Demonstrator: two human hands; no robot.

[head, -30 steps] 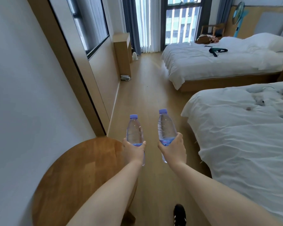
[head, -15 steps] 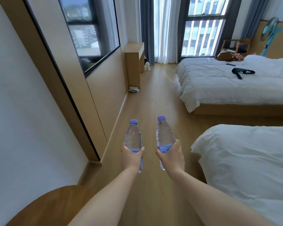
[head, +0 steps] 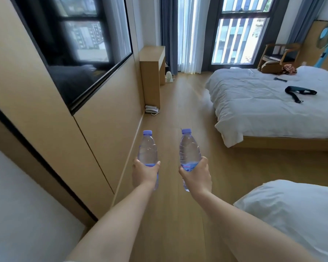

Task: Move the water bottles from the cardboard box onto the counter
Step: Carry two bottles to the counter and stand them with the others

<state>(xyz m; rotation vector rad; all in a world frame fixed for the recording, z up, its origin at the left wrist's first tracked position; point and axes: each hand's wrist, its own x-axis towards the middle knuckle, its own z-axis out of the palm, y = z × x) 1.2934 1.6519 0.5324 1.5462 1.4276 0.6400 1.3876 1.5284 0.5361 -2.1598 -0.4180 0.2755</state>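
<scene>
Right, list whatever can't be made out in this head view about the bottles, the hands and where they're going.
- Lower half of the left bottle and right bottle: covered by the left hand and right hand.
- Label print: too small to read.
- Fingers: wrapped behind the bottles, only the backs of the hands show.
- Cardboard box and counter: not identifiable in frame.
- Near bed: cut off by the right and bottom edges.
</scene>
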